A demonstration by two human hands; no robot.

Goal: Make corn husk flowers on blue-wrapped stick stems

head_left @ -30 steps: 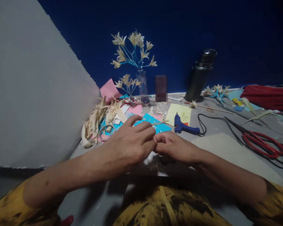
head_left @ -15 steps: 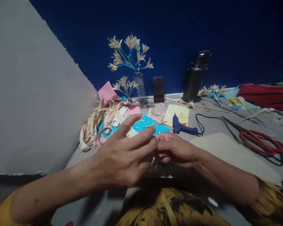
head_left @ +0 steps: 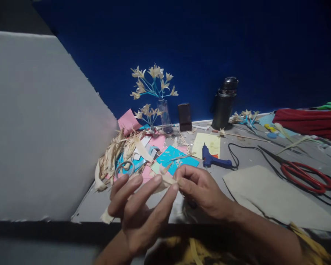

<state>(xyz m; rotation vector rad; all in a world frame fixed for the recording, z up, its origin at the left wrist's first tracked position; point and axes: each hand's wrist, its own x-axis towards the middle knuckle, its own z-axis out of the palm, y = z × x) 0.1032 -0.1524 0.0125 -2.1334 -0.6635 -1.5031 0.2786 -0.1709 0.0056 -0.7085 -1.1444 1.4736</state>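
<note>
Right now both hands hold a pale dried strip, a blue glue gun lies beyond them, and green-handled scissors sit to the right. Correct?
Not quite: the head view shows the scissors have red handles. The left hand and right hand do hold the pale strip, with the blue glue gun beyond.

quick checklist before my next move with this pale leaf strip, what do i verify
1. Pinch of the right hand on the pale dried leaf strip, upper end: ok.
2. Grip of the left hand on it: cannot tell; fingers lie straight across it, thumb hidden.
3. Lower end of the strip hangs free by the edge of the grey table: ok.
4. The blue glue gun lies apart from both hands: ok; whether it is hot: cannot tell.
5. The red-handled scissors lie apart, far right: ok.
</note>
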